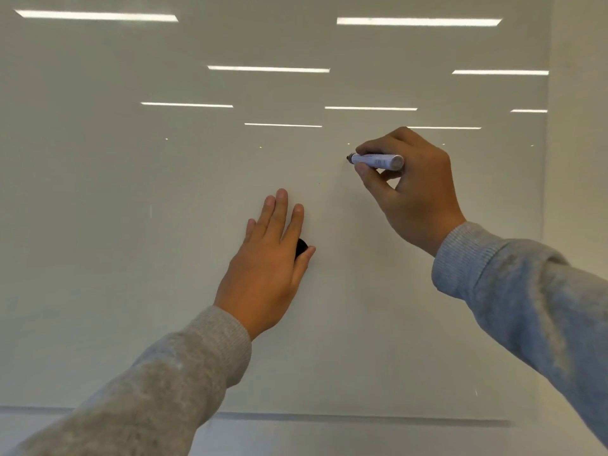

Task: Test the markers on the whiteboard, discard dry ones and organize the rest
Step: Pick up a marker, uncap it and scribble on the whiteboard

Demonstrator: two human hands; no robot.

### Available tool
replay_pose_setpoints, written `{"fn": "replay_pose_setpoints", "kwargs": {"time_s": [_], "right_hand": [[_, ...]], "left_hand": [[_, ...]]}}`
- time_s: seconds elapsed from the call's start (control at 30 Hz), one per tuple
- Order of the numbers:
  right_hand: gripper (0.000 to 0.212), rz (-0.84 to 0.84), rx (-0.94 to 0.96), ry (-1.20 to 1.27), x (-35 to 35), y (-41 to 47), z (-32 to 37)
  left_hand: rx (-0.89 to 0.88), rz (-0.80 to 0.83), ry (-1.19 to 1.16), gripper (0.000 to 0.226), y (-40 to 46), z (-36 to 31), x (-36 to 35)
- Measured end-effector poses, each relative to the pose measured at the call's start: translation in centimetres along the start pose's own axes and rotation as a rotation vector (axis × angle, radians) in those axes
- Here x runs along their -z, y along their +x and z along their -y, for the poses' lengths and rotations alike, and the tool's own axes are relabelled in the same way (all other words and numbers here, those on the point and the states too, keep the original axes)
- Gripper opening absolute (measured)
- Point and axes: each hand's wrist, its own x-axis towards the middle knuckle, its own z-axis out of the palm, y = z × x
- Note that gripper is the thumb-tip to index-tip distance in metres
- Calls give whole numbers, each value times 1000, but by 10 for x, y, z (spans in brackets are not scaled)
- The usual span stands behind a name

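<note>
While the right hand (414,189) pinches a white-barrelled marker (376,160), tip touching the glossy white whiteboard (131,225) for a test stroke, no ink shows yet. Flat-fingered, the left hand (269,261) braces there, thumb trapping a small black cap (301,247), likely the marker's

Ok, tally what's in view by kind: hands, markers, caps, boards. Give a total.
Hands: 2, left hand and right hand
Markers: 1, the marker, pinched in the right hand
Caps: 1, black cap, tucked under the left hand
Whiteboards: 1, the whiteboard
Total: 5
</note>
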Motion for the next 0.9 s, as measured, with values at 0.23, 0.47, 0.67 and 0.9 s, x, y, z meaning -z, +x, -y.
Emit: {"fn": "replay_pose_setpoints", "kwargs": {"time_s": [0.23, 0.47, 0.67, 0.9], "right_hand": [[13, 136, 66, 46, -5, -46, 8], [14, -10, -31, 19, 8, -50, -2], [14, 38, -2, -24, 14, -57, -3], [15, 256, 78, -36, 13, -81, 7]], "left_hand": [[-19, 16, 16, 67, -2, 4, 0], [-43, 16, 44, 66, -10, 8, -4], [-49, 25, 61, 66, -16, 10, -5], [-51, 49, 63, 66, -19, 12, -3]]}}
